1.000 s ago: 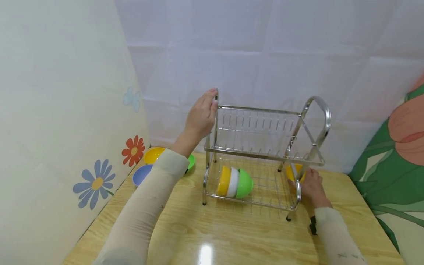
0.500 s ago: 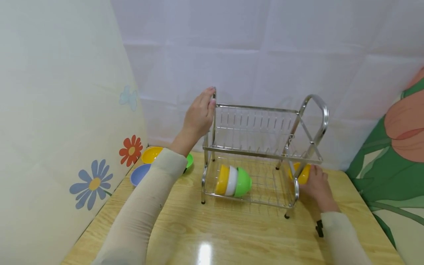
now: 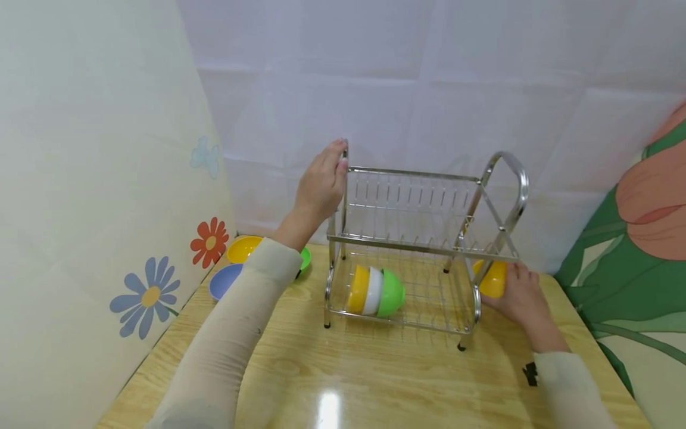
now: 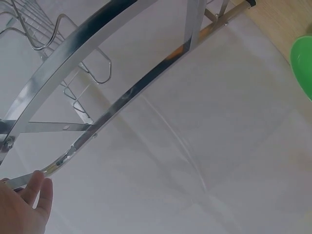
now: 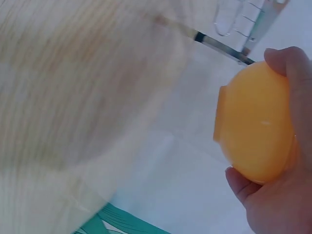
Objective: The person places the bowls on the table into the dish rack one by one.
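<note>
My left hand (image 3: 321, 185) holds the top of the left side handle of a two-tier metal dish rack (image 3: 412, 244); its fingers (image 4: 45, 195) meet the bar in the left wrist view. My right hand (image 3: 525, 295) grips a yellow bowl (image 3: 494, 279) beside the rack's right end, partly behind a post. In the right wrist view that bowl (image 5: 258, 122) is tilted on its side, thumb and fingers around it. On the lower tier, a yellow bowl (image 3: 358, 290), a white bowl (image 3: 373, 292) and a green bowl (image 3: 392, 293) lie nested sideways at the left.
Behind my left forearm, a yellow dish (image 3: 242, 249), a blue dish (image 3: 223, 281) and a green dish (image 3: 306, 258) stand on the wooden table (image 3: 300, 363). A white cloth wall (image 3: 418, 107) stands close behind the rack. A small black object (image 3: 530, 374) is by my right sleeve.
My right hand has drawn the yellow bowl rightward, away from the rack's end, and tipped it further. My left hand keeps its place on the rack handle.
</note>
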A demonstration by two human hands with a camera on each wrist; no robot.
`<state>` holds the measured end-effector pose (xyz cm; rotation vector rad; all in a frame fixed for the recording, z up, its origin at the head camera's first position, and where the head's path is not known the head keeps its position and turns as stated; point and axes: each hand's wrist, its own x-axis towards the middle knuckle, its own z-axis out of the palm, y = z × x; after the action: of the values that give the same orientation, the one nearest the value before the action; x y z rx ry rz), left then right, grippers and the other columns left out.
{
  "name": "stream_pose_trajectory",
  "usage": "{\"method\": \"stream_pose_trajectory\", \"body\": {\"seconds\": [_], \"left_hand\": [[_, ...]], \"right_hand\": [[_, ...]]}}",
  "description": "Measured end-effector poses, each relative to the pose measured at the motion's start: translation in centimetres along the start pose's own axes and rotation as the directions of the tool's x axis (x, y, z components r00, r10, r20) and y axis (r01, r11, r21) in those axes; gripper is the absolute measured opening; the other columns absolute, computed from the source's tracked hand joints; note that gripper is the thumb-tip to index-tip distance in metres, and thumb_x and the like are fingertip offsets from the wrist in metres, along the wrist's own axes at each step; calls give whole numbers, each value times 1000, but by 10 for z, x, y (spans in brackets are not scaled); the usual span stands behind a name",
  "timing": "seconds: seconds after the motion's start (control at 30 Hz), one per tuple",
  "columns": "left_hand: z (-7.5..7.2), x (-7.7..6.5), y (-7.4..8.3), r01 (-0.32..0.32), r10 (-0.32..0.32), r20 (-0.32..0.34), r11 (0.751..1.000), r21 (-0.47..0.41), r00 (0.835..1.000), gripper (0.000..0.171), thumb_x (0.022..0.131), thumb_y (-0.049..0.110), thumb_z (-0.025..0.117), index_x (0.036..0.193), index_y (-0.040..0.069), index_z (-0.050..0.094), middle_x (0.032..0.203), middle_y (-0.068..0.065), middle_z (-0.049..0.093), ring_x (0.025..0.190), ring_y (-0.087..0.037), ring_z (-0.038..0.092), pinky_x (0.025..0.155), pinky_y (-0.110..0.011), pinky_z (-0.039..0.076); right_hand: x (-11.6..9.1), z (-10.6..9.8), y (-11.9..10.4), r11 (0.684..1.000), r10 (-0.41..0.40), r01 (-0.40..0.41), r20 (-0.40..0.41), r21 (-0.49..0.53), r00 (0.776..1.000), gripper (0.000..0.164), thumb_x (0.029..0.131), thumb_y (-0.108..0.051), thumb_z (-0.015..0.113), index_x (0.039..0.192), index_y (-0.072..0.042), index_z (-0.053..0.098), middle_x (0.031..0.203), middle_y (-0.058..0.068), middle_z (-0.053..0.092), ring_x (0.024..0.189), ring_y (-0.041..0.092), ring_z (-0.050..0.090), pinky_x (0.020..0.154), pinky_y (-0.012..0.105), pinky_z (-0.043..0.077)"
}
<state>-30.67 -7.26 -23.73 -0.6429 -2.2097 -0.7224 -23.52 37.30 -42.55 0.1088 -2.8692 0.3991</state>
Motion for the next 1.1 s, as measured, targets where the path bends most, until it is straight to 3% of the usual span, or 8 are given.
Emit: {"method": "stream_pose_trajectory", "body": {"seconds": [0.37, 0.57, 0.7, 0.87, 1.1], "left_hand": [[5, 1, 6, 6, -5, 19, 1000, -23, 1000, 46, 110, 24, 37, 150, 1, 44, 157, -12, 44, 146, -26, 40, 123, -27, 24], [5, 0, 7, 9, -8, 14, 1000, -19, 1000, 46, 109, 24, 36, 149, 2, 45, 156, -12, 45, 145, -26, 41, 122, -30, 26], [5, -1, 8, 16, -16, 13, 1000, -17, 1000, 46, 109, 24, 36, 149, 3, 46, 156, -11, 45, 145, -27, 41, 122, -32, 28], [5, -2, 8, 26, -25, 23, 999, -20, 999, 47, 109, 25, 35, 150, 3, 45, 157, -10, 44, 145, -27, 40, 122, -32, 28], [5, -2, 9, 21, -21, 16, 999, -31, 1000, 47, 109, 25, 35, 149, 3, 45, 157, -11, 45, 145, -28, 41, 122, -34, 29]], "right_hand": [[-23, -33, -9, 998, -9, 11, 28, -67, 1000, 118, 78, -48, 82, 147, 24, 19, 146, 49, 20, 120, 68, 28, 94, 79, 36], [-37, -45, -12, 993, -55, 50, -44, -110, 998, 114, 72, -43, 86, 141, 27, 28, 137, 48, 30, 107, 64, 35, 79, 71, 43], [-46, -52, -11, 993, -63, 55, -78, -107, 995, 112, 69, -42, 87, 136, 28, 32, 133, 48, 32, 100, 62, 37, 71, 66, 41], [-59, -59, -9, 994, -66, 60, -71, -89, 995, 110, 70, -40, 87, 136, 29, 32, 134, 49, 31, 102, 65, 36, 76, 71, 39], [-82, -72, -22, 991, -109, 98, -126, -90, 986, 113, 66, -39, 90, 137, 27, 34, 133, 48, 36, 103, 64, 38, 79, 71, 38]]}}
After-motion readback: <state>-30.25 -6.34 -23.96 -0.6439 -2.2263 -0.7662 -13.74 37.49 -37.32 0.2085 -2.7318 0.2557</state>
